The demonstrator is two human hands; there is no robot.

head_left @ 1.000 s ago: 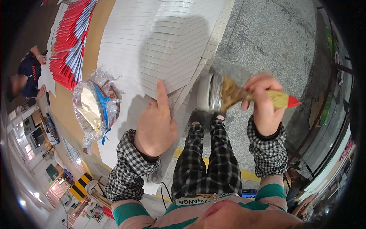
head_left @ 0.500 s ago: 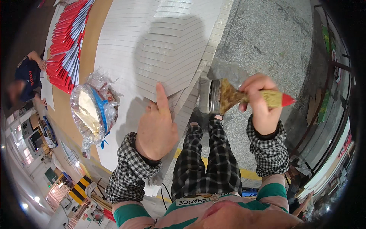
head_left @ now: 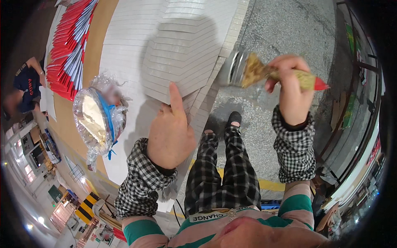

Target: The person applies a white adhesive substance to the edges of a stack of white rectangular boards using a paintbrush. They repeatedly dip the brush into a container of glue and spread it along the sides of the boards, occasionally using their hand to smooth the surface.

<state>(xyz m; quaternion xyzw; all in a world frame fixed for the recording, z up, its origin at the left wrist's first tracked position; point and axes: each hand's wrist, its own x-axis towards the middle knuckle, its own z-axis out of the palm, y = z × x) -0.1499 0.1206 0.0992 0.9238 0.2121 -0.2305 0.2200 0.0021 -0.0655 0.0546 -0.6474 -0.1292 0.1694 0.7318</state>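
Note:
My left hand (head_left: 171, 138) rests on a fanned stack of white paper sheets (head_left: 182, 53), its index finger stretched out and pressing near the stack's close end. The other fingers of that hand curl under and are partly hidden. In my right hand (head_left: 291, 84) is a wide paintbrush (head_left: 253, 71), gripped by its yellowish handle with a red tip. The bristles, smeared by motion, point left over the right edge of the sheets. To the left of my left hand stands a plastic-wrapped container (head_left: 108, 124) holding cream-coloured paste (head_left: 92, 113).
Red-and-white folded pieces (head_left: 68, 49) overlap in a long row at the far left of the table. Another person (head_left: 28, 84) in a dark shirt is beside them. Speckled floor (head_left: 285, 29) lies right of the table, with a dark-framed rack (head_left: 357, 70) beyond.
My right hand has moved away from my body and slightly right, carrying the paintbrush with it. My left hand stays almost in place on the sheets.

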